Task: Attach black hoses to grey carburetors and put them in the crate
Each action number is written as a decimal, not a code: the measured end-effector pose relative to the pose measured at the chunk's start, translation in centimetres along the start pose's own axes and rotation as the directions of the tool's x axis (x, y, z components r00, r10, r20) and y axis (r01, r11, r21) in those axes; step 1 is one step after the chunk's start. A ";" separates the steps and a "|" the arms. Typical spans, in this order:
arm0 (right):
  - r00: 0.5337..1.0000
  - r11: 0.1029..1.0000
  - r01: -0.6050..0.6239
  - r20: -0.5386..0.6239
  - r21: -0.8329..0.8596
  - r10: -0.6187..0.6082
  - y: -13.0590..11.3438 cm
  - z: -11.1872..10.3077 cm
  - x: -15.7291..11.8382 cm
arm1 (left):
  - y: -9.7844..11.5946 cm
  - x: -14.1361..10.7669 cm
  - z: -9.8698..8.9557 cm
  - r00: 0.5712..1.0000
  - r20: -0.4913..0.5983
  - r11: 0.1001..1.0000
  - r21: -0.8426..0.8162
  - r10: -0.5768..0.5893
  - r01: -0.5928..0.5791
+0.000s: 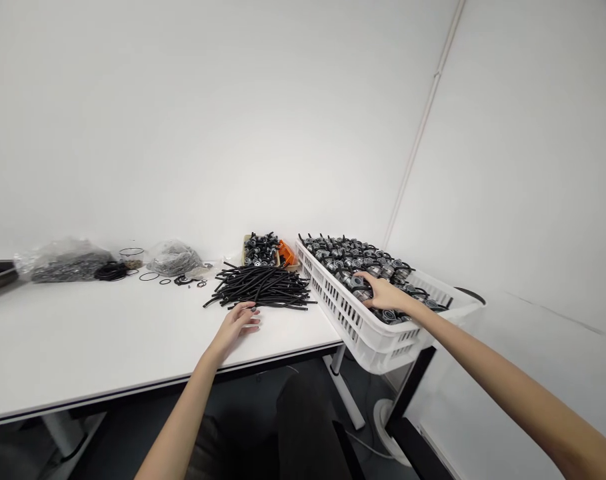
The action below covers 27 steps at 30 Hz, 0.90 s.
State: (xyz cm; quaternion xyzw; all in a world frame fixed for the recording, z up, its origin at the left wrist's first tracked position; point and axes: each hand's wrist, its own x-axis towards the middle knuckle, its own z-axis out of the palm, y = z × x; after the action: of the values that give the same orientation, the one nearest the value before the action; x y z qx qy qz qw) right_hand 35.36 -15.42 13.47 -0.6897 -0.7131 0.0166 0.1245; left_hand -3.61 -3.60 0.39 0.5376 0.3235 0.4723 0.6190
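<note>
- Right hand (387,293): reaches into the basket; thumb and fingers close around one grey fitting (357,285). Whether this piece is lifted clear of its neighbours cannot be told.
- Left hand (236,323): above the white table (107,340), fingers loosely curled and slightly apart, with nothing visible in the grasp; it lies just beside the near edge of the black tubes. Contact with them cannot be told.
- Black tubes (263,285): a loose, roughly parallel heap, left of the basket.
- White basket (383,363): slotted walls, at the table's right end, its near corner projecting past the edge; filled with rows of fittings bearing short black tubes.
- Yellow tray (244,249): behind the heap, holding small dark parts; orange pieces (285,254) lie beside it.
- Far left: a large clear bag (65,260) and a smaller bag (173,258), with black rings (149,277) between them.
</note>
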 end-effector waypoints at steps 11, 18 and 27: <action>0.998 1.000 0.017 0.059 -0.009 -0.016 1.2 -1.3 1.2 | 0.2 -0.2 0.2 1.000 0.013 1.000 0.012 0.005 -0.005; 0.993 0.993 0.112 -0.049 0.031 -0.111 1.2 -1.3 3.1 | 0.2 -0.1 0.2 1.000 0.009 0.999 0.042 0.011 -0.012; 0.993 0.988 0.071 -0.105 0.139 -0.056 1.7 0.3 1.8 | 0.2 -0.1 0.2 1.000 0.001 0.997 0.070 0.027 -0.027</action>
State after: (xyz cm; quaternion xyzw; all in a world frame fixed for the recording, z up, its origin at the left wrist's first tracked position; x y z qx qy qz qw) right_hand 36.91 -13.48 13.13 -0.6559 -0.7246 0.0285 0.2098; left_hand -3.50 -3.76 0.59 0.5632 0.3327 0.4690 0.5935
